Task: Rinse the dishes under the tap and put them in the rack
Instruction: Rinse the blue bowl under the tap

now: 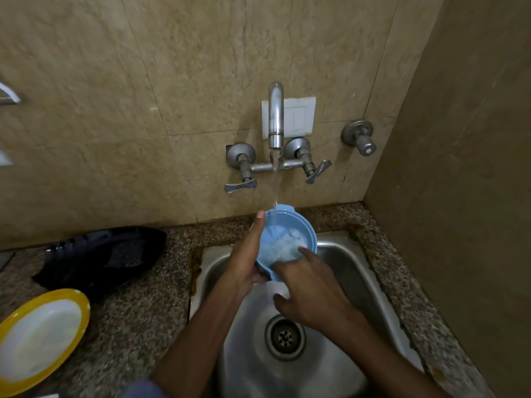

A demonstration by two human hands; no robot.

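Water from the tap (275, 116) hits the blue bowl (287, 239) above the sink (339, 254); left hand (247, 265) grip wraps its rim, right hand (310, 294) fingers spread inside, bowl's underside hidden.

Light blue bowl (290, 239), yellow-rimmed white plate (43, 337), speckled granite counter (143, 311), beige marbled wall tiles (115, 110).

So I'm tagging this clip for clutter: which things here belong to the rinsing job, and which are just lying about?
In the job:
- blue bowl, held under the running tap
- left hand gripping it
- right hand, fingers inside it
- steel sink
- yellow-rimmed plate on the counter, probably

Lying about:
- dark cloth
- wall switch plate
- separate wall valve
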